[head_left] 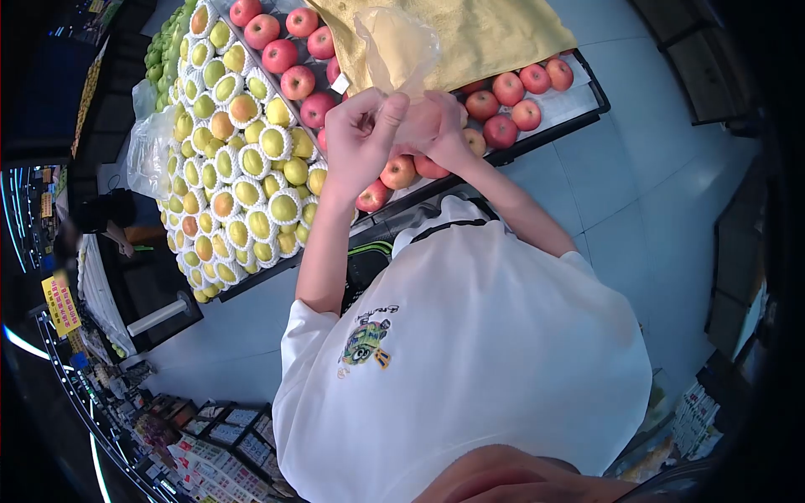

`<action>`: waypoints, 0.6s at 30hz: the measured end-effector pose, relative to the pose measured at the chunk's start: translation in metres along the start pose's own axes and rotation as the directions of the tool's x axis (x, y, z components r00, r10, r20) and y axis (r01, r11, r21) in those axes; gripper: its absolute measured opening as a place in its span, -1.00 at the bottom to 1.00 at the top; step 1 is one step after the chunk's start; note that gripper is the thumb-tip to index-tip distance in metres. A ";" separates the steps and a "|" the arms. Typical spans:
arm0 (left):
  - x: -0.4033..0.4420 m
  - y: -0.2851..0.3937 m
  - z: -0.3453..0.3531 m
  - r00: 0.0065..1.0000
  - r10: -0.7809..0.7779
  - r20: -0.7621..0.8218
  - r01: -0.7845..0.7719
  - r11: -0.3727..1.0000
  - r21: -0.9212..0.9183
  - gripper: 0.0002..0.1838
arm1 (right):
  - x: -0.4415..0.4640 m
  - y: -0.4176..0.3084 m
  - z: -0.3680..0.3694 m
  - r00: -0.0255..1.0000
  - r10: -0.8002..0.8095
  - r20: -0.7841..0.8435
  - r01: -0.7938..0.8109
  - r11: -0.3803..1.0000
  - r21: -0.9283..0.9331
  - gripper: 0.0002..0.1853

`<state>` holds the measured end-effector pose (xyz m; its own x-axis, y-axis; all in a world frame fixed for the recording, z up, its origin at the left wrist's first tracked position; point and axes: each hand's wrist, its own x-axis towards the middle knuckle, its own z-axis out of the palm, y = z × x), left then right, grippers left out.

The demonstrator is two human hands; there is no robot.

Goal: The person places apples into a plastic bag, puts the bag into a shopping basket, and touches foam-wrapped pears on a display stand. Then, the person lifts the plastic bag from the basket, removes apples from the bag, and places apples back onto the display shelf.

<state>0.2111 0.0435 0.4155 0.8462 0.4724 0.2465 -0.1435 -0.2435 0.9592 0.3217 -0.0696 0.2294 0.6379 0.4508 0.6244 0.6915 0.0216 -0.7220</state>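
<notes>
A thin clear plastic bag [401, 46] stands up between my two hands, over the front of the apple display. My left hand [366, 132] is closed with its thumb up, gripping the left side of the bag. At the bag's right side, my right hand [446, 126] has its fingers curled round the lower part. A pinkish round shape shows through the plastic there; whether it is inside or behind, I cannot tell. Red apples [397, 172] lie just below my hands. A yellow cloth [495, 38] covers part of the display behind the bag.
Left of the apples is a pile of yellow-green fruit [246, 193] in white foam nets. Another plastic bag [151, 155] hangs at its far side. The display's dark edge [545, 126] runs in front of me. Another person's arm [124, 241] shows at the far left.
</notes>
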 end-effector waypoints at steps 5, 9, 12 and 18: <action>-0.008 -0.018 -0.007 0.994 -0.110 0.000 0.108 0.972 -0.209 -0.67 | -0.009 0.005 0.004 0.992 -0.125 0.033 0.126 0.992 -0.014 -0.02; -0.015 -0.009 -0.019 0.978 -0.205 -0.028 0.193 0.954 -0.230 -0.78 | -0.012 0.007 0.006 0.994 -0.078 0.075 0.080 0.997 -0.021 -0.02; -0.030 -0.032 -0.034 0.973 -0.228 -0.035 0.213 0.946 -0.244 -0.72 | -0.010 -0.004 0.005 0.994 -0.092 0.067 0.096 0.993 -0.072 -0.05; -0.071 -0.080 -0.047 0.942 -0.331 -0.056 0.291 0.887 -0.358 -0.52 | -0.032 0.006 0.009 0.994 -0.006 0.112 0.024 0.988 -0.153 -0.21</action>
<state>0.1385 0.0693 0.3278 0.8162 0.5726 -0.0779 -0.0651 0.2250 0.9722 0.3026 -0.0756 0.2020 0.5915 0.5479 0.5916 0.7502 -0.1049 -0.6529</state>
